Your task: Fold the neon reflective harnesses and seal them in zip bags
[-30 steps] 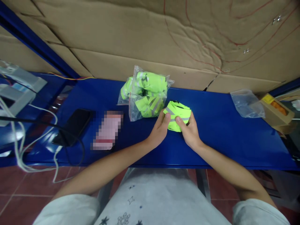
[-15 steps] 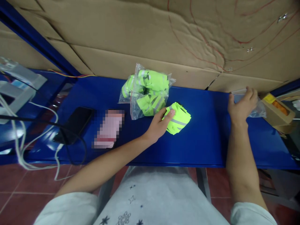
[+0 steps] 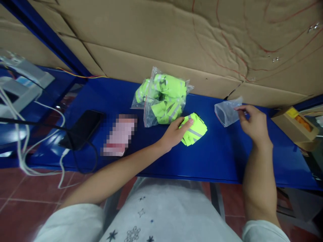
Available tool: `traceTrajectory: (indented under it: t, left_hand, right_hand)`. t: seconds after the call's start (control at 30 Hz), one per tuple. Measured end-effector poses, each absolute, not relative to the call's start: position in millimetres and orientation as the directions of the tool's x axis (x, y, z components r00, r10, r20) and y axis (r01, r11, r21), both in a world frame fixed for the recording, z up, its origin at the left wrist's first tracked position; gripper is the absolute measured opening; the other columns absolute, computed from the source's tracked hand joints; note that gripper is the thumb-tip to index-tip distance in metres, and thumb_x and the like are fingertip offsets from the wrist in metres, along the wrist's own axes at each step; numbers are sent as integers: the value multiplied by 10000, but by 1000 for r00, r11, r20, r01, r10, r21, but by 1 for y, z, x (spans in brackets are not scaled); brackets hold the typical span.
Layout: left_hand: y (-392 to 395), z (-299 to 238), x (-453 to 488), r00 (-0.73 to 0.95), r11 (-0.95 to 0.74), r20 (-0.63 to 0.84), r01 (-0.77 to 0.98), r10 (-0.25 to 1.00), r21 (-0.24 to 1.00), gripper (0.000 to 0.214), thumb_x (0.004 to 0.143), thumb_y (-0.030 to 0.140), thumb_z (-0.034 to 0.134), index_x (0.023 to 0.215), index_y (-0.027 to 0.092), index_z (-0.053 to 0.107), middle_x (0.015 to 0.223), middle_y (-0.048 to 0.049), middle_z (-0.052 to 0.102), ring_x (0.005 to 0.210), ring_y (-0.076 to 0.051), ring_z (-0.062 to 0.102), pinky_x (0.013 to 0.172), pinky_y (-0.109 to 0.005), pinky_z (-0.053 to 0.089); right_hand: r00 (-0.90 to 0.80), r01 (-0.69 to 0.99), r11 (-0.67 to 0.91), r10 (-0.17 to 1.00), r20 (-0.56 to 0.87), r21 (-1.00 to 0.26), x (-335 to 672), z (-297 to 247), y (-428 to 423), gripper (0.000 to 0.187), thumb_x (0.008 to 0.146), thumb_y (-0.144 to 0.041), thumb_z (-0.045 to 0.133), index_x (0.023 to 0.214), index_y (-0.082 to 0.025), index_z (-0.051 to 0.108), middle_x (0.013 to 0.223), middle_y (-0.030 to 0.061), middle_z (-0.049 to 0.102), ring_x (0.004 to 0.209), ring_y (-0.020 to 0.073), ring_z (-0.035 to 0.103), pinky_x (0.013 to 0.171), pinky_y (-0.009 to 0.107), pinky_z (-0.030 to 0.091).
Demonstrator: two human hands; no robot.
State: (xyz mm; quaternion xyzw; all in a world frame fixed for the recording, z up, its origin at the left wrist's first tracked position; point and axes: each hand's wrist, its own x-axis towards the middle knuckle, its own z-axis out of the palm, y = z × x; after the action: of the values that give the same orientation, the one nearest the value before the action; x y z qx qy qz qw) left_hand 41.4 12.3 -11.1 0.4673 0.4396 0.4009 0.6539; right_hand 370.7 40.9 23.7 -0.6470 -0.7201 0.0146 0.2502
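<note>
My left hand (image 3: 176, 133) grips a folded neon-yellow reflective vest (image 3: 193, 130) with grey stripes, thumb on top and fingers hidden behind its left side. To the right, my right hand (image 3: 254, 123) pinches a clear plastic zip bag (image 3: 227, 112) by its right end. The bag's mouth faces left, toward the vest, and nothing shows inside it. Behind the vest lie clear bags of similar neon-yellow vests (image 3: 168, 97), stacked on one another against the cardboard.
A black phone (image 3: 82, 129) and a blurred-out pink phone-like item (image 3: 120, 134) lie on the blue table (image 3: 212, 161). White cables (image 3: 21, 151) and a grey device (image 3: 37, 79) are at left. An open cardboard box (image 3: 295, 122) stands at right. Cardboard sheeting (image 3: 151, 37) lines the back.
My right hand has come left from beside the box, bringing the clear bag toward the vest. My left hand keeps its hold on the vest. The view has shifted slightly.
</note>
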Motion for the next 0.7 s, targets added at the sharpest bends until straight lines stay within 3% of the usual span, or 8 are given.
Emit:
traceTrajectory:
  t: [0.07,0.13,0.23,0.33,0.4,0.5,0.6,0.7]
  left_hand:
    - [12,-12,42,300,247,-211,-88,930,965,485,880,649,671,930,167,672,867,-41,695,755,-149,630,630,-246,471]
    - [11,-14,43,308,253,-220,-72,926,965,489,882,648,667,950,164,675,875,-44,694,761,-149,631,624,-239,464]
    - [12,-17,43,321,255,-217,-83,922,963,503,882,653,664,979,160,672,875,-42,688,759,-148,632,632,-241,470]
    - [12,-21,43,356,225,-188,-66,916,972,519,876,668,663,963,157,669,867,-45,688,759,-149,627,638,-248,466]
    - [11,-22,44,394,213,-174,-56,903,976,517,873,661,674,994,158,673,905,-55,701,796,-159,641,664,-256,478]
    - [9,-26,47,396,215,-164,-88,903,973,590,856,605,733,1253,185,619,1092,-88,717,954,-196,679,777,-284,528]
    - [9,-29,48,367,250,-189,-125,911,960,786,839,577,772,1465,212,467,1263,-134,680,1126,-253,669,912,-358,554]
    - [13,-32,46,336,256,-207,-109,919,960,839,837,593,770,1509,219,435,1347,-158,647,1224,-304,634,1019,-441,529]
  right_hand:
    - [-14,942,120,948,318,-314,337,22,36,355,962,-469,597,1173,-197,683,1001,126,744,836,254,675,809,402,516]
    - [-64,972,119,963,261,-202,315,17,33,517,919,-577,639,1264,-192,634,1121,153,714,923,299,677,788,426,529]
    - [-47,993,76,961,274,-96,310,7,35,555,922,-527,633,1350,-177,587,1273,202,654,1085,369,659,813,479,548]
    - [57,989,-14,956,289,-147,321,-2,42,414,942,-409,599,1270,-162,649,1171,192,694,985,354,686,801,501,556]
    - [9,969,60,961,276,-241,322,-4,45,320,949,-349,585,1178,-156,696,1073,167,723,915,315,698,826,488,558]
    - [-170,897,267,944,282,-351,308,-1,40,280,955,-325,608,1165,-171,712,1033,121,738,905,257,704,849,418,566]
    - [-334,810,435,894,299,-393,283,4,26,279,986,-325,609,1217,-204,708,1049,91,734,944,234,708,831,378,573]
    - [-400,760,532,836,376,-373,269,7,16,262,1017,-276,575,1233,-216,712,1076,85,740,993,232,711,867,382,579]
